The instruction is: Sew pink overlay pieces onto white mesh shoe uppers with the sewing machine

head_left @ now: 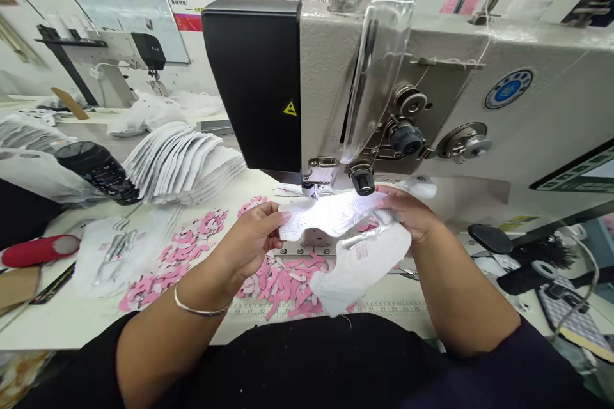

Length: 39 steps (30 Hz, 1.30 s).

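Note:
A white quilted fabric piece (330, 212) stretches between my hands under the needle area of the sewing machine (330, 89), lit by its lamp. My left hand (256, 233) pinches the left end between thumb and fingers. At the other end, my right hand (407, 211) grips the fabric near its upper right edge, its fingertips partly hidden. A second white section (369, 259) with a small pink printed mark hangs toward me below the right hand. Whether it is joined to the stretched piece I cannot tell.
Pink and white fabric scraps (283, 284) litter the table around a printed ruler (398, 308) at the front edge. Left stand a fanned stack of white pieces (177, 163), a black bottle (98, 172) and a red roll (41, 250). A keypad (575, 316) lies far right.

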### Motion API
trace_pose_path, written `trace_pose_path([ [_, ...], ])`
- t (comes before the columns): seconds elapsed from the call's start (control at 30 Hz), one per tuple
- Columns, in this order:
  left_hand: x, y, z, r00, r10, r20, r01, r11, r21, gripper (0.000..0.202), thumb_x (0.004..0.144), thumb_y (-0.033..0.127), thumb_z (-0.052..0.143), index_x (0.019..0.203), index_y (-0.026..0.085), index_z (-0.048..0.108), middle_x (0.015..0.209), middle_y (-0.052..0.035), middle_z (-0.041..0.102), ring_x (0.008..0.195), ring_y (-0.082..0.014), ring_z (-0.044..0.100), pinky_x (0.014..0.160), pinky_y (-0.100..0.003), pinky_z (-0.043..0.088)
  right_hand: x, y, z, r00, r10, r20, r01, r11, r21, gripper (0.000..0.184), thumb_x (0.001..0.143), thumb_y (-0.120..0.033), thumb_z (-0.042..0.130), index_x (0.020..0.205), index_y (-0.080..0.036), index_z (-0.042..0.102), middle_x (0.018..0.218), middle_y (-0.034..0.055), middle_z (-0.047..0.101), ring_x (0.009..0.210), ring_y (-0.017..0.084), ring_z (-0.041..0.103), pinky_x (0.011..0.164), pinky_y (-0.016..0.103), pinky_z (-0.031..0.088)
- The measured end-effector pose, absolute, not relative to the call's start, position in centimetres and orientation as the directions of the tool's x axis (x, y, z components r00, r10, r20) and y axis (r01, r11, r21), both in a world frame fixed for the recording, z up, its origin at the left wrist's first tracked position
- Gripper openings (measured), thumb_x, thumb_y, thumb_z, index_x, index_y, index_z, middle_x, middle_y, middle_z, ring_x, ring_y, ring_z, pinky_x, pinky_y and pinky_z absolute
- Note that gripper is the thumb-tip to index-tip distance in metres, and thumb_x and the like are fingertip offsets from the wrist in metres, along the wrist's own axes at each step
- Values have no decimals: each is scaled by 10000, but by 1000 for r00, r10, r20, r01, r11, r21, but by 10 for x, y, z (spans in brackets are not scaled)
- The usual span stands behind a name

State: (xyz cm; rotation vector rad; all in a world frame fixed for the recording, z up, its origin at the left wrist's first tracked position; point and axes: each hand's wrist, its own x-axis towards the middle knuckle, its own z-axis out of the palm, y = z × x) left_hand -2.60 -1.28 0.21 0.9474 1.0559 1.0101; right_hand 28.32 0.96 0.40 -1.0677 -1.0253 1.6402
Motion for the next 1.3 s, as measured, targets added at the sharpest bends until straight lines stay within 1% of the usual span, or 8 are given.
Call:
trace_pose_path([
  [0.13,-17,-4,1,206,957,-203,-231,249,940,276,751,280,795,774,189,535,687,24,591,509,-59,540,437,-152,446,287,29,-9,-27,988,-152,-278,-153,-948,238,670,-283,779,793,-171,609,610,-7,625,516,127,576,483,247,488],
  [0.37,-12,2,-1,285,941,-183,-245,256,935,257,781,336,775,808,206,555,671,32,598,542,-75,555,533,-199,479,284,44,-42,44,984,-171,-334,-146,-931,265,736,-398,743,828,-216,573,603,-31,589,519,142,572,522,281,523],
  [0.47,-33,4,-4,264,956,-127,-104,160,982,253,806,404,736,841,207,582,734,10,627,611,-102,572,599,-241,478,288,42,-51,48,983,-175,-356,-147,-923,258,769,-438,696,874,-232,581,678,-10,641,630,185,633,619,324,553],
  [0.53,-55,3,-12,188,979,-79,120,57,991,251,812,432,712,827,204,609,743,8,614,633,-111,548,615,-256,450,295,36,-58,45,984,-170,-365,-142,-920,279,799,-486,655,919,-243,588,770,4,679,720,204,658,675,341,554],
  [0.67,-93,-10,-44,123,983,-139,651,25,758,236,800,448,670,861,221,692,668,10,567,613,-153,521,565,-280,380,311,12,-76,105,979,-175,-439,-113,-891,257,815,-490,653,885,-259,567,669,-42,596,528,137,531,517,281,459],
  [0.9,-90,-23,-90,245,969,24,887,-234,397,305,887,318,511,1101,207,697,972,-88,639,924,-254,607,835,-390,449,311,-21,-94,80,966,-248,-460,-184,-868,241,754,-348,711,754,-234,499,599,-52,454,507,106,442,442,230,388],
  [1.13,-81,-2,-95,278,960,8,886,-260,384,97,786,247,591,782,202,678,823,-66,642,767,-229,593,670,-344,420,303,-35,-93,133,975,-175,-353,-119,-928,289,693,-377,777,863,-226,598,614,-56,489,533,99,465,448,210,368],
  [1.3,-84,1,-83,277,959,64,868,-278,411,212,868,357,550,780,196,655,842,-71,654,793,-233,604,689,-352,439,305,-45,-91,218,972,-83,-210,-37,-977,261,737,-398,742,903,-217,655,646,-36,513,556,112,464,460,231,354],
])
